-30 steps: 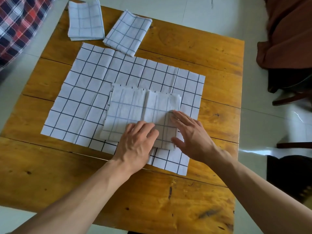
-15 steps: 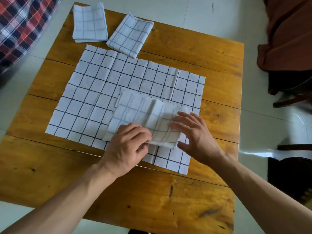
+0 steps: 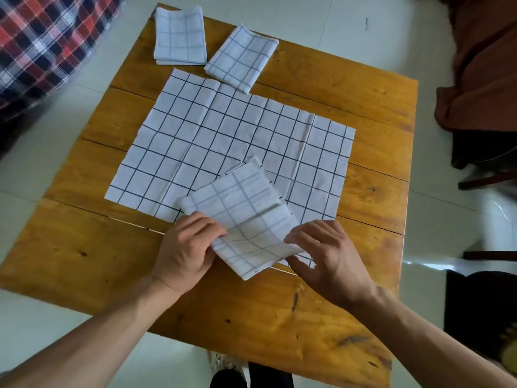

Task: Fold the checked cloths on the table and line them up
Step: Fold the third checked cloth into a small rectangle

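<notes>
At the far left edge, off the tabletop [image 3: 84, 256], a red, navy and white plaid fabric [image 3: 42, 43] hangs over the pale tiled floor [image 3: 33, 169]. Your left hand [image 3: 186, 253] sits at the near middle of the wooden tabletop, its fingers curled round the left edge of the folded checked cloth [image 3: 240, 217], thumb underneath, gripping it. That cloth is partly folded and slightly raised at its near end, tilted so one corner points toward you; its far part lies on the big open checked cloth [image 3: 218, 135], which is spread flat across the middle of the tabletop. At the far edge, a folded cloth [image 3: 180, 36] lies square near the left corner, and just right of it a second folded cloth [image 3: 242, 60] lies turned at an angle, its near corner overlapping the far edge of the open cloth. The two nearly touch at their near corners. Your right hand [image 3: 328, 257] rests at the right edge of the cloth you hold, fingers fairly straight and spread, fingertips touching the fabric, thumb pointing left beneath its near edge; it presses rather than clasps. Farther right, beyond the tabletop, a brown draped cloth [image 3: 481, 65] hangs over dark furniture [image 3: 484, 152], which is blurred.
</notes>
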Demonstrator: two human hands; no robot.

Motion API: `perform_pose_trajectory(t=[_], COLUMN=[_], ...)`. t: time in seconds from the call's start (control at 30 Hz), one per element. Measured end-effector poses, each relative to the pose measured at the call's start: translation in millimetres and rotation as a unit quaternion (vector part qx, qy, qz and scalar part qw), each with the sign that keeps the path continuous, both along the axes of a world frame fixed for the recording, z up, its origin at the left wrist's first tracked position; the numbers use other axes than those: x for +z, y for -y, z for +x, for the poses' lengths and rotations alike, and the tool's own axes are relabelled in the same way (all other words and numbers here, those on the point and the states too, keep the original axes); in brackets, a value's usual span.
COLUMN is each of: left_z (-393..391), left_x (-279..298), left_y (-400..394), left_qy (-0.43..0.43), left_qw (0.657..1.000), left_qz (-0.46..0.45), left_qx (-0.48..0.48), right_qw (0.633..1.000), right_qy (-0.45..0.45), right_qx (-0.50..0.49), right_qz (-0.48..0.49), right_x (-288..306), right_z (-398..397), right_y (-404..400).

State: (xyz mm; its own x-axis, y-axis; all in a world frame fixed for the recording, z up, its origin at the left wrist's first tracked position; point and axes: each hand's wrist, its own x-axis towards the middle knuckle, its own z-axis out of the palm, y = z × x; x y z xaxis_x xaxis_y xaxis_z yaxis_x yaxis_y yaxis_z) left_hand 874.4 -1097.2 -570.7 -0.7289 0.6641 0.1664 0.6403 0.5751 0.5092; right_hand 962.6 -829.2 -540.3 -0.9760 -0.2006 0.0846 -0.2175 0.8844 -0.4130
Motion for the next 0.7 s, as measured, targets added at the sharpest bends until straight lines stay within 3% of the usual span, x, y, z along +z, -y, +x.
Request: perform_pose_trajectory(t=[0.33, 0.57, 0.7], left_z=[1.0, 5.3, 4.9], left_x=[1.6, -5.0, -12.8], left_y=[17.4, 20.6, 27.5], left_qy=[0.005, 0.045, 0.02], left_qw=[0.992, 0.989, 0.994], left_qz=[0.123, 0.14, 0.106], left_qx=[0.043, 0.031, 0.0], right_qw=[0.979, 0.999, 0.995], right_qy=[0.187, 0.033, 0.02], right_qx=[0.016, 0.033, 0.096], right_qz=[0.074, 0.0, -0.007], right_x=[-20.4, -32.7, -40.0], right_z=[5.7, 2.7, 6.8], right_y=[-24.3, 1.3, 0.9])
